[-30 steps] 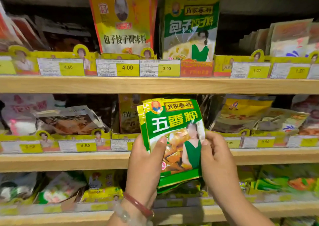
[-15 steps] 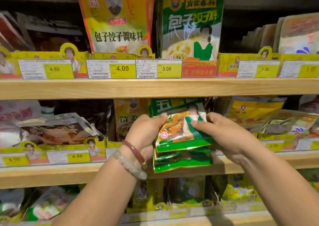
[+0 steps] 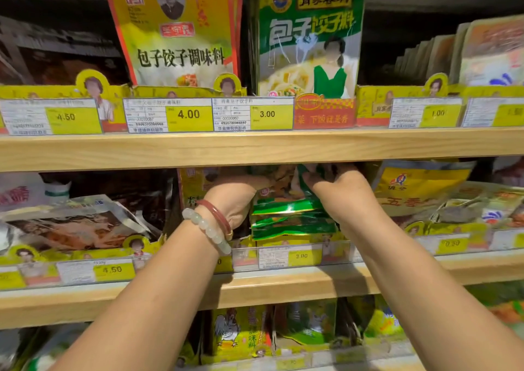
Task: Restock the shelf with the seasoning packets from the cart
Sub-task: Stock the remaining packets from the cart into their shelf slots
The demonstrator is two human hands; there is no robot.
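Observation:
Several green seasoning packets point(image 3: 292, 217) lie stacked in the middle slot of the middle shelf point(image 3: 255, 288), their lower edges showing above a 3.00 price tag. My left hand point(image 3: 235, 197), with two bracelets at the wrist, holds the packets' left side. From the right, my right hand point(image 3: 343, 189) grips their upper part, its fingers curled over a green edge. The fingertips of both hands and the packets' tops are hidden under the upper shelf board point(image 3: 255, 146).
Tall yellow point(image 3: 175, 30) and green point(image 3: 309, 39) dumpling seasoning packs stand on the upper shelf. A yellow packet point(image 3: 419, 186) lies right of my hands, and brown-printed packets point(image 3: 73, 229) left. More packets point(image 3: 238, 334) fill the lowest shelf. Price tags line each shelf front.
Both hands have pushed the green packets from in front of the shelf deeper into the middle slot. The camera has moved closer and the packets' fronts are now mostly hidden.

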